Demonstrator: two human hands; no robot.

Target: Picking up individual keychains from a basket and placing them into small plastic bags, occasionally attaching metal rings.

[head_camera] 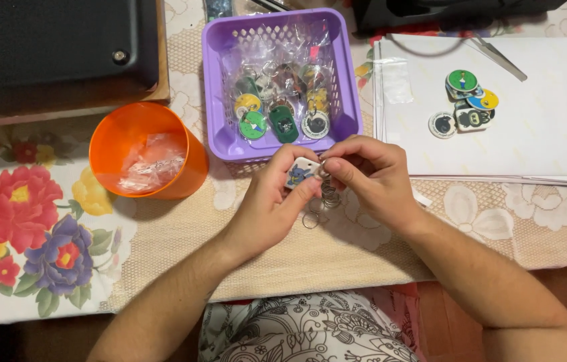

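Observation:
My left hand (271, 201) pinches a small white charm with a blue figure (300, 172) between thumb and fingers. My right hand (372, 175) meets it from the right, fingertips closed on a small metal ring (322, 167) at the charm's edge. Both hands hover just in front of a purple plastic basket (216, 80) that holds several bagged keychains with round charms. Loose metal rings (320, 208) lie on the tablecloth under my hands.
An orange cup (190, 175) with clear plastic bags stands left of the basket. At the right, a stack of white paper (551, 121) carries several loose charms (468, 104) and metal tweezers (501, 59). A dark device (49, 47) sits at back left. The tablecloth (35, 228) is floral.

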